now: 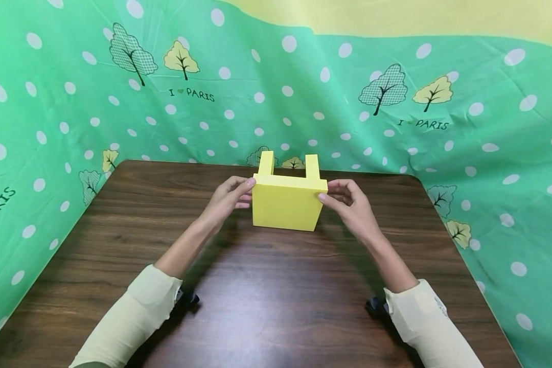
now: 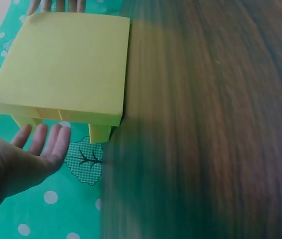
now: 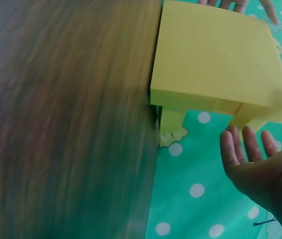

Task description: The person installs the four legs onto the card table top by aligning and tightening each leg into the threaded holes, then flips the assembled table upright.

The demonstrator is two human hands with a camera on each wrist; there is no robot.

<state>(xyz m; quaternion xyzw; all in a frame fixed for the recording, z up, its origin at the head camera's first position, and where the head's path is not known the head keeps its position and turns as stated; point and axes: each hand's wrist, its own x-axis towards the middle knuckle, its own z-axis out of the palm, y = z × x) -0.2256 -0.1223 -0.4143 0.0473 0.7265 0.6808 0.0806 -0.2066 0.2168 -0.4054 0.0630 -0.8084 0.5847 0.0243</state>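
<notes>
A small plain yellow table-shaped piece [image 1: 285, 204], like a toy table or stool, stands on one edge of its top on the brown table. Its flat face is towards me, and two legs show pointing away at the back. At its left side is my left hand [image 1: 225, 199], thumb tip at the upper corner, fingers loosely extended beside the edge. My right hand [image 1: 351, 204] mirrors this at the right side, with its thumb at the face's edge. Both wrist views show relaxed, slightly bent fingers [image 2: 51, 144] close to the legs, not wrapped round the piece.
The dark wood-grain table [image 1: 267, 296] spreads under both arms. A green cloth [image 1: 239, 82] with white dots and printed trees hangs behind and along the sides. Small black devices [image 1: 190, 300] show at both wrists, next to the light sleeves.
</notes>
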